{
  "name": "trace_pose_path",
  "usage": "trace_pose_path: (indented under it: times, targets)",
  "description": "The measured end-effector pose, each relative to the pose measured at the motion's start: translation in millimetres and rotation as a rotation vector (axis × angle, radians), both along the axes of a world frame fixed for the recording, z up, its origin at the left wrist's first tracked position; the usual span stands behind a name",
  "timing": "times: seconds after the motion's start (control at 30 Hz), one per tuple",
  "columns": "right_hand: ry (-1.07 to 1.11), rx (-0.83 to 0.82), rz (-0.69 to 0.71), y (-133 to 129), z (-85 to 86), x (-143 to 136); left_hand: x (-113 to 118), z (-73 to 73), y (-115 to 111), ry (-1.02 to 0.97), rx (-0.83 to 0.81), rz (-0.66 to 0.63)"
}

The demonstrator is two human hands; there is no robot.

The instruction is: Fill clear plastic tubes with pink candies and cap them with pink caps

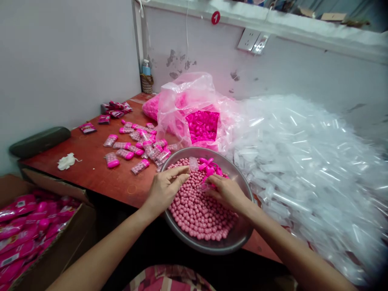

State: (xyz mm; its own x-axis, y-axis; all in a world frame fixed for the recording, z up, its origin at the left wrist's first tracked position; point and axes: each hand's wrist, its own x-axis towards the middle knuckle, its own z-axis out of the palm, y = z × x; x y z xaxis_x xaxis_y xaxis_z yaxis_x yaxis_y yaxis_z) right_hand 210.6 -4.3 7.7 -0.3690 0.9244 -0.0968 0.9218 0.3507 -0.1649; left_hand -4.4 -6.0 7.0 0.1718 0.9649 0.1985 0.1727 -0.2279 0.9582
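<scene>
Bare fingers meet over a grey bowl [239, 234] of pink beads [194, 214] on the red tabletop [91, 155]. The left hand [166, 186] is beside a clear container [193, 163], the right hand [223, 190] at pink caps [209, 167]; either grip's hold is unclear. Filled bottles [140, 166] lie left, a clear heap [303, 161] right.
</scene>
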Motion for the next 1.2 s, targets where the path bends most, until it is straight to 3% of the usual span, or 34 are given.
trace_pose_path:
  times: [0.1, 0.2, 0.3, 0.4, 0.63, 0.73, 0.83, 1.03, 1.13, 1.2]
  targets:
    - [0.061, 0.030, 0.025, -2, 4.4, 4, 1, -0.1, 0, 0.042, 0.042, -0.002]
    - [-0.167, 0.081, 0.121, -3, 5.2, -5, 2, -0.4, -1, 0.068, 0.075, -0.002]
    - [-0.348, 0.077, 0.321, -3, -1.9, -25, 2, -1.2, -1, 0.062, 0.099, 0.016]
    - [-0.215, -0.022, 0.431, -1, -9.6, -43, 1, -1.8, -1, 0.061, 0.120, 0.048]
    - [0.753, -0.445, 0.055, -1, 0.3, -33, -1, -1.5, -1, 0.056, 0.117, 0.069]
    - [1.015, -0.569, -0.078, -5, 6.2, -23, 0, -0.6, -1, 0.016, 0.037, 0.022]
    - [1.119, -0.555, -0.143, -8, 10.9, -18, 5, 2.1, -1, -0.007, -0.062, -0.076]
    - [1.156, -0.436, -0.117, -11, 17.3, -16, 22, 6.7, -5, -0.155, -0.177, -0.337]
    - [1.121, -0.371, -0.109, -13, 20.8, -9, 25, 5.0, -5, -0.286, -0.336, -0.359]
    - [0.960, -0.254, -0.084, -13, 22.9, -2, 25, 3.6, -6, -0.357, -0.399, -0.320]
